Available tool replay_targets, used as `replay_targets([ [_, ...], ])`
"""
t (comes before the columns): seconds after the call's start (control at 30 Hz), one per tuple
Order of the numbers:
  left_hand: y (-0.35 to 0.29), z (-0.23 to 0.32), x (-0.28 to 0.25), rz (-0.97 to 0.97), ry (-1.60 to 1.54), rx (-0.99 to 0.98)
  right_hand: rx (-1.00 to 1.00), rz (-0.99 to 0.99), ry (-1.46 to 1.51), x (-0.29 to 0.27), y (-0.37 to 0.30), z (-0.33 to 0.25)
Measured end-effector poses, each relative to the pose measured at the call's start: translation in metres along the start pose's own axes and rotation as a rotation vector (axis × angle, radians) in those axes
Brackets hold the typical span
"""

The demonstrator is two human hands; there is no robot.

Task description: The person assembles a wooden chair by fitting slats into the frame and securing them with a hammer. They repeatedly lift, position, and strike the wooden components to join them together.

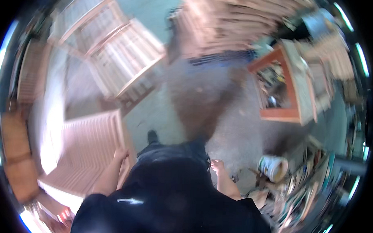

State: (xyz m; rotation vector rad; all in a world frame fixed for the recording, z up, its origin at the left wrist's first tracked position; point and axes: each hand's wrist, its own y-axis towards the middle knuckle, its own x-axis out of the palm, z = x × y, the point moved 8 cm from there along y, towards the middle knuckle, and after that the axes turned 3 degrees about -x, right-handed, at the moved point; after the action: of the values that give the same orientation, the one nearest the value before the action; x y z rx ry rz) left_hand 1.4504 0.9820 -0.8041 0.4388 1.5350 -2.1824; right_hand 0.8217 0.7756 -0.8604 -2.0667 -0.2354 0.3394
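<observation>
My left hand [120,153] is at the right edge of a slatted pale wooden piece of furniture [91,133], which stands on my left. The hand overlaps that edge in the view. Motion smears its fingers, so I cannot tell if it grips the wood or only passes over it. My right hand [218,165] hangs beside my right hip, its fingers loosely apart and nothing visible in them. One dark shoe [152,136] shows in front of me on the floor.
Slatted wooden frames [125,48] stand at the front left. A tall stack of wooden boards [222,25] rises ahead. To the right are a wooden cabinet [292,83] with a reddish-brown frame, a white bucket [273,168] and a heap of wood scraps [290,202].
</observation>
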Motion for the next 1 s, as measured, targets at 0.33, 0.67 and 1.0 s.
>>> replay_targets([
  [0.33,-0.034,0.222,0.279,-0.256,0.46,0.334,-0.149,0.426,0.341,-0.221,-0.055,0.076],
  [0.67,-0.185,0.586,0.618,-0.527,0.276,0.632,-0.181,0.591,0.706,-0.44,-0.05,0.066],
  [1.0,-0.632,0.9,0.856,-0.61,0.2,1.439,-0.536,1.104,0.477,-0.846,-0.187,-0.09],
])
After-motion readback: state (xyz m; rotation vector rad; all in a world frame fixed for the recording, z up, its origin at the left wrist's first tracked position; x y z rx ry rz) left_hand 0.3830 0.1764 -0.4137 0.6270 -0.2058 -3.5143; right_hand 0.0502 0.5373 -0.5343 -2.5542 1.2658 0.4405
